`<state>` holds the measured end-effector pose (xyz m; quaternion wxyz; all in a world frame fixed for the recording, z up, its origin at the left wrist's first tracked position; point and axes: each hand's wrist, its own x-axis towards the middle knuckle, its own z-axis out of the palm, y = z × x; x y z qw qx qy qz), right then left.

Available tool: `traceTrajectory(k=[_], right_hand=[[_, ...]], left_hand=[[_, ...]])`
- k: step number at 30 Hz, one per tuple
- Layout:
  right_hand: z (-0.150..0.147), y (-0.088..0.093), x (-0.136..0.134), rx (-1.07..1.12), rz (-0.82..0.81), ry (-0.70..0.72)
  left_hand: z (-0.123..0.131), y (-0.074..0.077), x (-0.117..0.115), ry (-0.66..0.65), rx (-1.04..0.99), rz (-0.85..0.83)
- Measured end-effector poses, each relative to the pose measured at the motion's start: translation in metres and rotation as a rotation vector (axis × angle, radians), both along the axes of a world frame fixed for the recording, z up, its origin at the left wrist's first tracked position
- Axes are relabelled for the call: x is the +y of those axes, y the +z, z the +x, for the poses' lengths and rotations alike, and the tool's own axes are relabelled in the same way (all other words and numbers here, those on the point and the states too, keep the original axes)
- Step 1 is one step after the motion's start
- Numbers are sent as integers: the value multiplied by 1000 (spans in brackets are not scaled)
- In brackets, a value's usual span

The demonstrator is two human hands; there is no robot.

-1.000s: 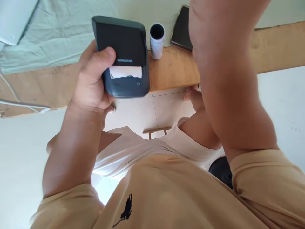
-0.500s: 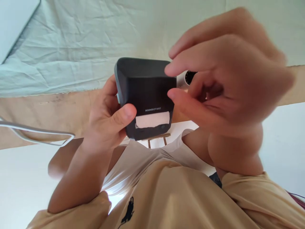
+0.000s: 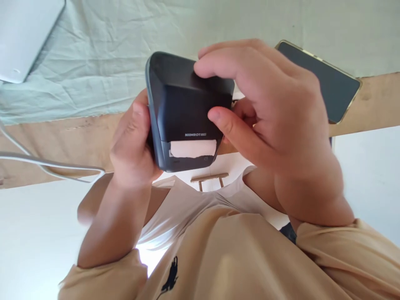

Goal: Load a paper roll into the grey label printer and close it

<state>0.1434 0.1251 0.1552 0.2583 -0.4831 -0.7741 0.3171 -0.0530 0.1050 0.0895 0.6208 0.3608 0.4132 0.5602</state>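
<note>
A black label printer (image 3: 187, 108) marked NIIMBOT is held up before me, tilted, with a strip of white label paper (image 3: 193, 148) showing at its front slot. My left hand (image 3: 131, 141) grips its left side, the thumb lying along the edge and the other fingers hidden behind. My right hand (image 3: 265, 96) is curved round the right side. Its forefinger rests on the top face, its thumb lies against the front, and the lower fingers are tucked under the right edge, partly hidden.
Beyond my right hand a smartphone (image 3: 318, 79) lies on the table by the green cloth (image 3: 125, 54). A silver laptop corner (image 3: 28, 37) is at the upper left. White cable (image 3: 62, 166) loops over the wooden table edge (image 3: 68, 137) on the left.
My right hand has come in from the right and onto the printer. My left thumb has slid from the printer's front to its side. The smartphone has come into sight.
</note>
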Motion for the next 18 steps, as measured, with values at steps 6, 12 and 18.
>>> traceTrajectory(k=[6, 12, 18], right_hand=[[-3, -2, 7, 151, -114, 72], [-6, -4, 2, -27, 36, 147], [-4, 4, 1, 61, 44, -39]], left_hand=[[-9, -4, -4, 133, -23, -37], [-6, 5, -2, 180, -3, -58], [-4, -1, -1, 129, -31, 11]])
